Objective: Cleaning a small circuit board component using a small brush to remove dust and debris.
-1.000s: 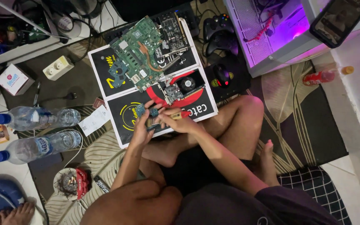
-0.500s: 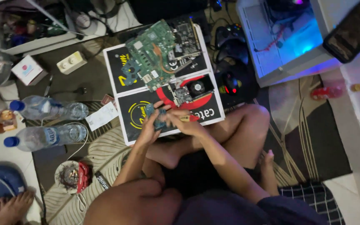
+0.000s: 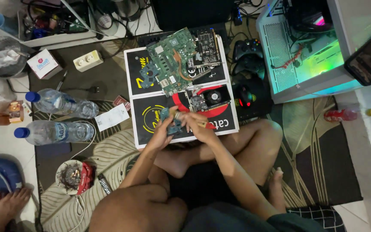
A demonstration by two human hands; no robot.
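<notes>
Head view looks straight down on a person sitting cross-legged on a patterned rug (image 3: 310, 141) laid over a pale floor. Before the knees lie two black cardboard boxes side by side, the near box (image 3: 151, 124) and the far box (image 3: 136, 73).

Left hand (image 3: 165, 129) and right hand (image 3: 194, 124) meet over the near box, both closed around a small teal circuit board (image 3: 170, 122); the left grips its lower edge, the right pinches its upper right corner. The small board is held just above the box, at about 12 o'clock from the person's lap.

On the far box rests a large green motherboard (image 3: 170, 66), tilted, with a dark card (image 3: 207, 45) just beside it at 2 o'clock. A graphics card with a round fan (image 3: 213, 98) lies on the near box, at 1 o'clock from the hands.

Toward 9 o'clock two clear water bottles with blue caps (image 3: 61, 105) lie on their sides, with a white paper slip (image 3: 112, 117) between them and the boxes. At 10 o'clock sits a white power socket (image 3: 87, 60) and a small white carton (image 3: 44, 64). At 2 o'clock stands an open computer case (image 3: 305, 51) glowing green inside, with game controllers (image 3: 247, 53) and a black mouse (image 3: 245, 96) near it. A red bottle (image 3: 342, 115) lies at 3 o'clock. At 8 o'clock, a round ashtray (image 3: 71, 176), and another person's bare foot (image 3: 5, 206) shows at the frame's lower left corner.
</notes>
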